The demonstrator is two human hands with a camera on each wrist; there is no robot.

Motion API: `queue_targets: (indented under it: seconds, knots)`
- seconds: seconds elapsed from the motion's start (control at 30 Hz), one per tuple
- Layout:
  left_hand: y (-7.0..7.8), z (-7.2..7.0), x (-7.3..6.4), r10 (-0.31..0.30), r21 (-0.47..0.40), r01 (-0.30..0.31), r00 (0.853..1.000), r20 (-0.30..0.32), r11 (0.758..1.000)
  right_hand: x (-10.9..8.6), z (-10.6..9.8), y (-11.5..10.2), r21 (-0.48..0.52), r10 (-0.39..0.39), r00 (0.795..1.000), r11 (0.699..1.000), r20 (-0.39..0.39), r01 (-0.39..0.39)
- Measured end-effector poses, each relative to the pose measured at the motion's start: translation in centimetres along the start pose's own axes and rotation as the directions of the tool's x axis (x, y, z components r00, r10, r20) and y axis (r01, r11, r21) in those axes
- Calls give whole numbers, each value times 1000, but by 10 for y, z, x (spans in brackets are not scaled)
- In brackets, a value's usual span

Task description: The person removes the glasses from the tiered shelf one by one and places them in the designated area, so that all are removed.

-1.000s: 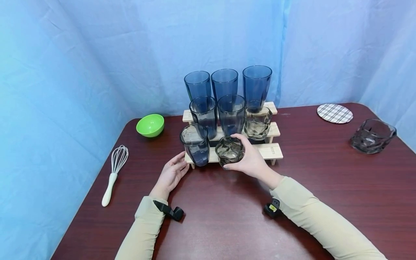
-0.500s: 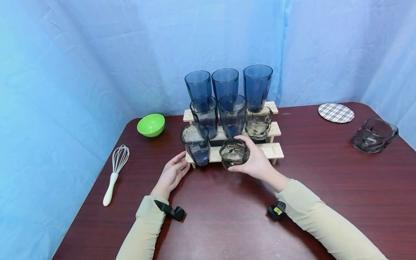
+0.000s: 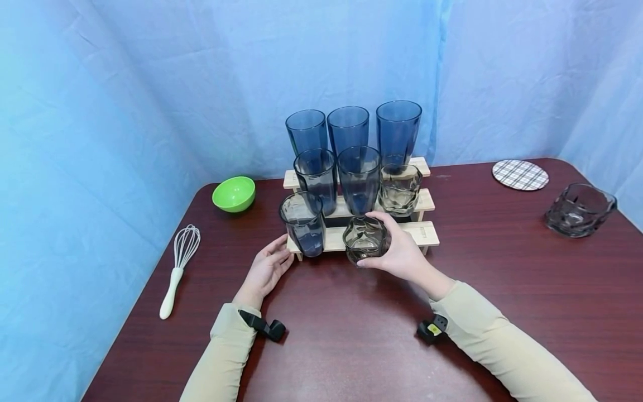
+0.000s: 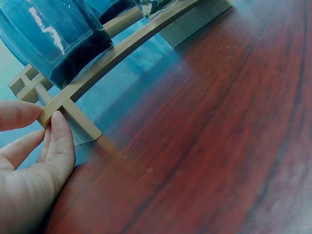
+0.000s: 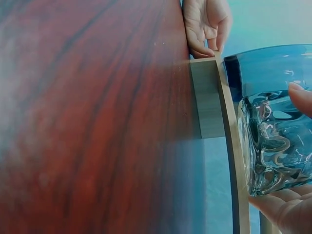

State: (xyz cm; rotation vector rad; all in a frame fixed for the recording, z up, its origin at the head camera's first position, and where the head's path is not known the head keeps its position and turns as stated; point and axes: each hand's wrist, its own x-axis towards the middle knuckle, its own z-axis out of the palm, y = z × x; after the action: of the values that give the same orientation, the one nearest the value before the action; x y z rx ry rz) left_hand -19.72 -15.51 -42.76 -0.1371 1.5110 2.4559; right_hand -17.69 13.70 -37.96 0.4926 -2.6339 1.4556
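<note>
A three-tier wooden display riser [image 3: 334,240] holds drinking glasses. At the front tier's left end, my left hand [image 3: 265,272] pinches the wood, thumb above and fingers beneath in the left wrist view. Beside it on that tier stands a tall blue-grey glass [image 3: 305,230]. My right hand [image 3: 406,258] grips a short, wavy smoky tumbler [image 3: 360,241] around its side, thumb toward the near side. In the right wrist view the tumbler's base [image 5: 247,151] is right at the front tier's board [image 5: 235,161].
Behind stand several tall blue glasses [image 3: 399,131] and another short wavy tumbler [image 3: 399,192] on the middle tier. A green bowl [image 3: 233,194] and a whisk [image 3: 173,285] lie left. At right are a checked round coaster [image 3: 520,175] and a dark wavy tumbler [image 3: 579,211].
My right hand has shifted the short tumbler a little to the right along the front tier, away from the tall glass. The left hand stays at the riser's end.
</note>
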Motion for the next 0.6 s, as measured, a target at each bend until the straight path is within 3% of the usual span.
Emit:
queue_targets:
  seconds: [0.13, 0.37, 0.6]
  knots:
    - [-1, -1, 1, -5, -2, 5, 1000, -4, 1000, -1, -1, 3, 18, 9, 1000, 1000, 0, -9]
    - [-2, -1, 1, -4, 6, 4, 1000, -8, 1000, -2, -4, 7, 146, 39, 999, 989, 8, -40]
    - [-2, -1, 2, -2, 2, 2, 1000, -16, 1000, -3, -11, 7, 187, 36, 999, 982, 6, -37]
